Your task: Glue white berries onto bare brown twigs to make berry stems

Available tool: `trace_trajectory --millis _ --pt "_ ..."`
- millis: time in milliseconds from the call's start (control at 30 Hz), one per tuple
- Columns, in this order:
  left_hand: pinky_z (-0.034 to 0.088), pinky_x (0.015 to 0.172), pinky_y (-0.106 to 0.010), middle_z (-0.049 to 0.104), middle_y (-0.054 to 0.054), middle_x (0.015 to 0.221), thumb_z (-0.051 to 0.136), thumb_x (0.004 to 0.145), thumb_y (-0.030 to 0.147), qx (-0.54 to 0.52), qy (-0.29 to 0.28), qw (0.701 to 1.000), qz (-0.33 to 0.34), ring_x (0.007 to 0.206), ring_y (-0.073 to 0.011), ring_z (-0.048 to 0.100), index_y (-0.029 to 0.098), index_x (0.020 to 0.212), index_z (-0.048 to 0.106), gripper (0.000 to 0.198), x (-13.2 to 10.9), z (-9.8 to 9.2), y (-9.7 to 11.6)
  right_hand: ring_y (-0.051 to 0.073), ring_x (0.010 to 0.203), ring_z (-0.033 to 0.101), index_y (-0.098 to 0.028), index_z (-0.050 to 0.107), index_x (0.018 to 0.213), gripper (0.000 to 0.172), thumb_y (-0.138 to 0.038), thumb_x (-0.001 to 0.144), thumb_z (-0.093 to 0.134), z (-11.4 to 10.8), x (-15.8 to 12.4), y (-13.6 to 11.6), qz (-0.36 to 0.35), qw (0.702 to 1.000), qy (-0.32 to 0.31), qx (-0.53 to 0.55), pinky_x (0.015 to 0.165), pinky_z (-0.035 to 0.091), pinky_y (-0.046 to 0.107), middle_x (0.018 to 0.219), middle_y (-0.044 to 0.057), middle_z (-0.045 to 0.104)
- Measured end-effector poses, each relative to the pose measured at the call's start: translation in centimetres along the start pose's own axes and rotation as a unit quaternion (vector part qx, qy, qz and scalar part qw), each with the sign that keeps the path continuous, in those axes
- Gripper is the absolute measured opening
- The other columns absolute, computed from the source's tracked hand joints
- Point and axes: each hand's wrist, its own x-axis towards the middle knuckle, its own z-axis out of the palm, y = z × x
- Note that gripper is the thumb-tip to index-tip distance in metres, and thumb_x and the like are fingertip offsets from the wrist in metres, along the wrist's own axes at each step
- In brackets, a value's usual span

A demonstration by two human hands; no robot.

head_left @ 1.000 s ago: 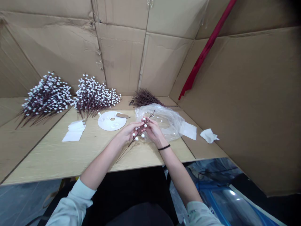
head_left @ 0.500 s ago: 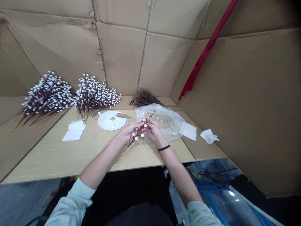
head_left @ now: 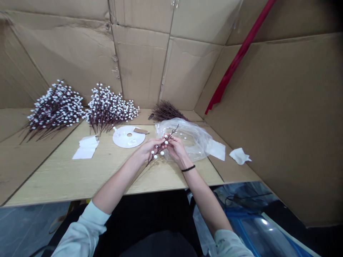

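Observation:
Both my hands are held together over the table's middle, pinching a dark brown sprig with white berries [head_left: 162, 149]. My left hand [head_left: 150, 148] grips the sprig's stem from the left, and my right hand [head_left: 175, 149] holds it from the right, its fingers among the berries. The sprig's thin tip sticks up and right over a clear plastic bag [head_left: 194, 139]. Behind my right hand the bag lies crumpled, with several loose white berries visible inside it. A black band [head_left: 188, 168] circles my right wrist.
Two heaps of white-berried stems [head_left: 57, 107] [head_left: 109, 109] and bare brown twigs [head_left: 166, 112] lie along the back. A white disc [head_left: 129, 137], paper sheets [head_left: 85, 148] and a tissue [head_left: 239, 156] lie on the wooden table [head_left: 80, 178]. Cardboard [head_left: 281, 107] walls it; a red strip [head_left: 235, 60] hangs right.
My hands and the sprig stay in nearly the same grip. The whole scene has drifted slightly in view, and the sprig's lower stem shows less clearly against the table.

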Motion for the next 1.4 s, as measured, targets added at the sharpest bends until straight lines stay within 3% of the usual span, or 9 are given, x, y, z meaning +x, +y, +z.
trace_trajectory --millis 500,667,933,1133,1267,1400 --pt "0.042 0.053 -0.016 0.061 -0.004 0.063 0.059 0.071 0.008 0.007 -0.012 1.0 0.005 0.054 -0.0064 0.054 0.008 0.07 0.064 0.005 0.8 -0.9 -0.6 0.01 0.063 0.057 -0.017 0.067 0.068 0.011 -0.014 0.057 0.067 -0.1 0.0 0.1 0.002 1.0 -0.005 0.007 0.058 0.046 0.021 0.072 0.0 0.066" --pt "0.041 0.052 -0.017 0.061 -0.003 0.061 0.061 0.07 0.009 0.01 0.007 1.0 0.004 0.054 -0.0067 0.054 0.009 0.069 0.065 0.004 0.9 -0.9 -0.7 0.009 0.06 0.057 -0.017 0.067 0.069 0.012 -0.017 0.057 0.068 -0.1 0.0 0.0 0.006 1.0 -0.007 -0.002 0.056 0.045 0.021 0.069 -0.001 0.065" --pt "0.045 0.061 -0.017 0.062 -0.003 0.063 0.06 0.069 0.006 0.0 0.004 1.0 0.014 0.056 -0.006 0.055 0.008 0.071 0.065 0.006 0.6 -0.6 -0.5 0.008 0.058 0.056 -0.018 0.068 0.072 0.017 -0.012 0.056 0.067 -0.2 0.2 0.2 0.002 1.0 -0.015 0.01 0.055 0.045 0.02 0.07 -0.002 0.066" --pt "0.045 0.066 -0.02 0.064 -0.003 0.068 0.069 0.063 0.015 0.05 -0.012 0.997 0.061 0.061 -0.0079 0.056 0.01 0.072 0.065 0.012 0.1 -0.5 -0.1 0.013 0.077 0.061 -0.019 0.069 0.074 0.015 -0.015 0.059 0.065 0.0 0.2 0.0 -0.018 1.0 -0.024 -0.004 0.071 0.047 0.024 0.083 0.001 0.069" --pt "0.043 0.065 -0.021 0.062 -0.002 0.067 0.072 0.06 0.02 0.098 -0.004 0.992 0.081 0.059 -0.0075 0.055 0.01 0.072 0.066 0.017 -0.5 -0.1 0.4 0.014 0.084 0.061 -0.02 0.069 0.083 0.024 -0.017 0.059 0.067 -0.6 0.5 -1.0 -0.043 0.999 0.018 -0.003 0.076 0.047 0.025 0.091 0.002 0.069" --pt "0.042 0.064 -0.023 0.061 -0.001 0.065 0.073 0.058 0.025 0.136 0.007 0.987 0.089 0.058 -0.0079 0.053 0.01 0.069 0.065 0.02 -0.8 0.0 0.5 0.014 0.083 0.059 -0.022 0.068 0.086 0.022 -0.029 0.066 0.066 -1.5 0.6 -3.0 -0.102 0.992 0.071 -0.007 0.072 0.047 0.025 0.092 0.001 0.068"
